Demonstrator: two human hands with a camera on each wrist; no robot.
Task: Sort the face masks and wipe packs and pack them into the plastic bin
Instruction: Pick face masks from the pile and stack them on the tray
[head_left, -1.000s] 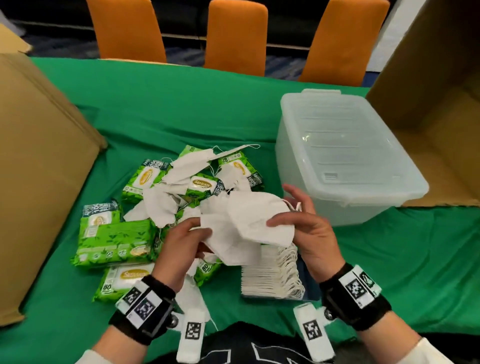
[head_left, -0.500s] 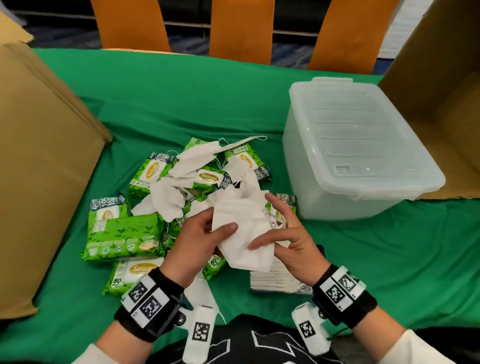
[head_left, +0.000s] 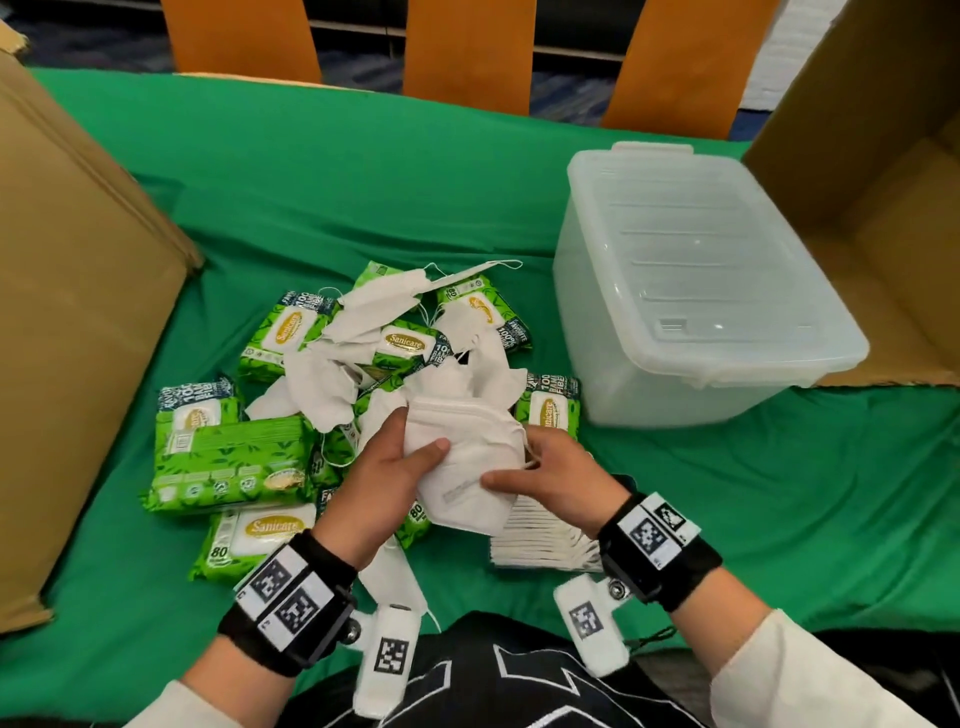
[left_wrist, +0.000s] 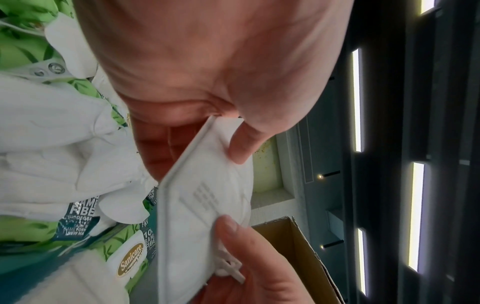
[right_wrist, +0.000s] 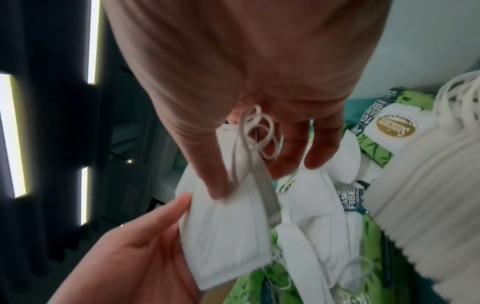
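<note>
Both hands hold one folded white face mask (head_left: 467, 462) above the heap. My left hand (head_left: 387, 475) pinches its left edge with the thumb on top; in the left wrist view the mask (left_wrist: 202, 205) sits between thumb and fingers. My right hand (head_left: 543, 475) pinches the right edge, and its ear loops (right_wrist: 255, 131) curl under the palm. A neat stack of masks (head_left: 540, 540) lies below the right hand. Loose masks (head_left: 374, 306) and green wipe packs (head_left: 228, 457) lie mixed on the green cloth. The clear plastic bin (head_left: 696, 280) stands at the right with its lid on.
A closed cardboard box (head_left: 67, 312) fills the left side. An open cardboard box (head_left: 883, 171) stands behind the bin at right. Orange chair backs (head_left: 467, 47) line the table's far edge. Green cloth (head_left: 779, 493) lies bare in front of the bin.
The two hands have drawn closer together and nearer the body, folding the spread mask into a compact flat shape. The head view has tilted down a little.
</note>
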